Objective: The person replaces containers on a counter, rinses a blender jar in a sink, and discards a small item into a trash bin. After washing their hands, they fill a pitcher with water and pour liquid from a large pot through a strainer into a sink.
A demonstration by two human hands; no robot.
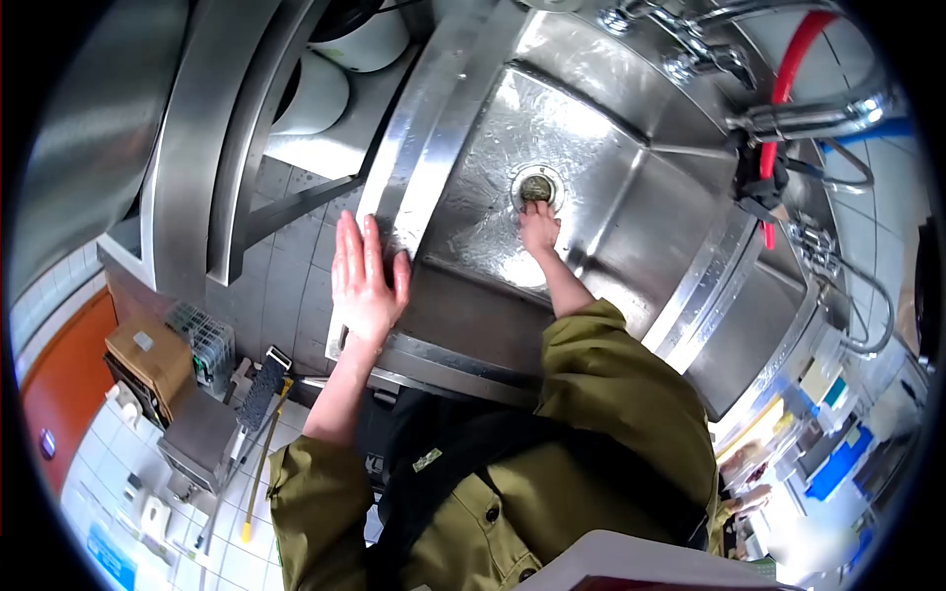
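Observation:
My right hand (539, 229) reaches down into a steel sink (601, 202), its fingers curled at the near edge of a round, greenish-brown drain strainer (536, 188). The strainer sits within the pale ring of the drain, and the fingertips partly cover it. A thin film of water shines on the basin floor around it. Off to the left, my left hand (367, 281) is open and holds nothing, fingers stretched out and thumb apart, at the sink's left rim (409, 163).
Taps (690, 54) and a spray hose with a red section (793, 59) line the far side. A second basin (744, 340) lies to the right. White buckets (315, 94) stand on a shelf at upper left. A brush (266, 379) leans lower left, and another person's hand (757, 495) shows at lower right.

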